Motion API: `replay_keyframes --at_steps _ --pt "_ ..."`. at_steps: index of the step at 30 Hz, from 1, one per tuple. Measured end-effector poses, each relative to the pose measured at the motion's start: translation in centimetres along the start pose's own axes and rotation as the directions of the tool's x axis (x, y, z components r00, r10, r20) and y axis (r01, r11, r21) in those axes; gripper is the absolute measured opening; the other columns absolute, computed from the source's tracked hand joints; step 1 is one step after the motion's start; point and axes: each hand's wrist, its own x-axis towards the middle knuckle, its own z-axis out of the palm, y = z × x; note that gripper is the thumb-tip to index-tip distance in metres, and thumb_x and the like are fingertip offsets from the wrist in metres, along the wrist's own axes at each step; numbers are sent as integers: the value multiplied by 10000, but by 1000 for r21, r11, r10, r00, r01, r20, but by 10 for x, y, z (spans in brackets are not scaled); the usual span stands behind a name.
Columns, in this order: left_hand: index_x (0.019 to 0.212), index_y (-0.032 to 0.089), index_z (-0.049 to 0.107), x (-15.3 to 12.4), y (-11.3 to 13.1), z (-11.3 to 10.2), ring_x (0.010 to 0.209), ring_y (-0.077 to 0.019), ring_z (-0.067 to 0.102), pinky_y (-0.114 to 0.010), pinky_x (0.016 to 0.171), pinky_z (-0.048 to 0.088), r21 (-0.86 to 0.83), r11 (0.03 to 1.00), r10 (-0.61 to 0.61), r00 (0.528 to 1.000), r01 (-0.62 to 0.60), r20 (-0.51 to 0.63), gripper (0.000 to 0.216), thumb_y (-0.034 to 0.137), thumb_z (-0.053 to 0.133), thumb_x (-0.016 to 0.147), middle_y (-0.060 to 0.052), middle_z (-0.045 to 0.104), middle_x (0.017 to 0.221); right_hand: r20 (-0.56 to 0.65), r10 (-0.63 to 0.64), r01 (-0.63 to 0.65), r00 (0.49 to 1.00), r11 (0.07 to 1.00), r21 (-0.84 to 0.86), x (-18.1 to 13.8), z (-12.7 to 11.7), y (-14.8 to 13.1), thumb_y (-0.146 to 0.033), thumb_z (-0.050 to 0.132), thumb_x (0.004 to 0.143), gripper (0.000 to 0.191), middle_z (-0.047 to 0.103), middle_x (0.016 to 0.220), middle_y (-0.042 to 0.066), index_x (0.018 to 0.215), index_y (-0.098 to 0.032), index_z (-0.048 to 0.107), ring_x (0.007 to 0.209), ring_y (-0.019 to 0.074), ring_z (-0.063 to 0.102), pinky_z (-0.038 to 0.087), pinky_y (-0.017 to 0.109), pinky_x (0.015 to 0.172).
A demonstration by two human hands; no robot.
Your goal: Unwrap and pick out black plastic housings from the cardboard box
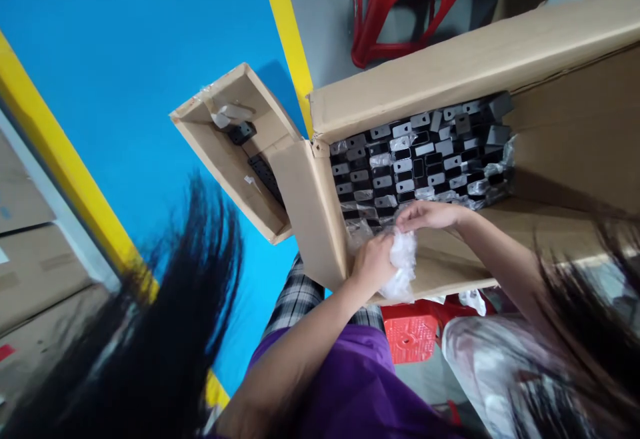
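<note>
Crumpled clear plastic (pixel 404 267) sits at the near edge of the large cardboard box (pixel 450 72), between both hands. Left hand (pixel 373 262): fingers curled shut round the wad's left side, forearm coming up from lower left. Right hand (pixel 430 215): palm down, just above the wad, fingers (pixel 411 223) pinched together on its top edge; arm enters from the right. The hands are almost touching.

Count: one wad of plastic, two hands on it. Two cardboard boxes: the large one packed with rows of black parts (pixel 420 155), many in clear bags, too many to count; small box (pixel 225 159) beside it on the blue floor (pixel 125 45), two black pieces showing inside. Two red stools (pixel 400 5).
</note>
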Motion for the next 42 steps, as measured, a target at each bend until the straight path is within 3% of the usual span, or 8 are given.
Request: replay_keyframes --at_steps 4,6,9,18,27,33,38,42 --pt "1155 230 684 0 6 -6 966 -254 737 -336 853 573 26 998 -53 993 51 106 320 317 631 852 -58 782 1013 -398 -16 -124 917 938 -323 15 -3 0 -481 487 988 442 746 1136 115 1168 -151 719 994 198 710 563 275 824" --pt "1166 241 684 0 7 -6 978 -259 738 -340 861 570 64 995 -81 989 73 127 345 324 651 833 -57 784 1028 -589 -81 -361 804 720 -593 38 -5 -3 -360 497 998 374 744 1169 96 1282 -182 663 1040 199 708 552 270 865" --pt "1197 244 664 0 7 -4 982 -265 740 -350 859 573 73 995 -83 989 74 122 381 340 659 828 -59 780 1053 -665 -85 -533 742 527 -662 76 -2 -6 -296 636 920 354 722 1209 164 1240 -148 679 1077 296 703 544 348 881" --pt "1263 240 600 -5 8 -8 1011 -255 736 -315 840 562 35 997 -77 988 73 137 414 316 632 856 -58 771 1084 -700 -156 -609 697 386 -693 118 16 9 -241 407 1014 325 678 1196 205 1163 -116 667 1033 268 696 479 287 730" --pt "1267 216 585 0 4 -1 1001 -285 739 -350 833 578 102 992 -93 987 80 131 455 326 645 829 -93 769 1094 -616 -226 -514 755 379 -769 102 1 19 -224 389 1021 333 704 1148 135 1047 -174 717 934 240 700 369 284 624" --pt "1287 219 567 0 5 -2 1019 -273 737 -336 839 575 123 989 -102 985 85 141 492 338 668 820 -87 765 1119 -594 -277 -429 755 476 -767 109 4 22 -219 398 1018 329 704 1181 152 1087 -165 715 948 246 701 443 291 689" --pt "1280 198 562 0 6 -3 1042 -270 732 -323 835 570 151 985 -106 984 85 142 465 329 651 842 -96 760 1132 -461 -335 -211 822 573 -792 98 -2 18 -248 506 971 233 709 1190 122 1007 -159 718 1088 207 671 503 275 877" --pt "1330 193 522 2 4 0 1043 -268 730 -315 828 560 150 983 -126 986 108 113 506 322 635 854 -96 758 1132 -331 -349 18 877 712 -702 67 -5 14 -349 511 943 251 735 1058 85 929 -172 689 985 184 683 520 264 822"
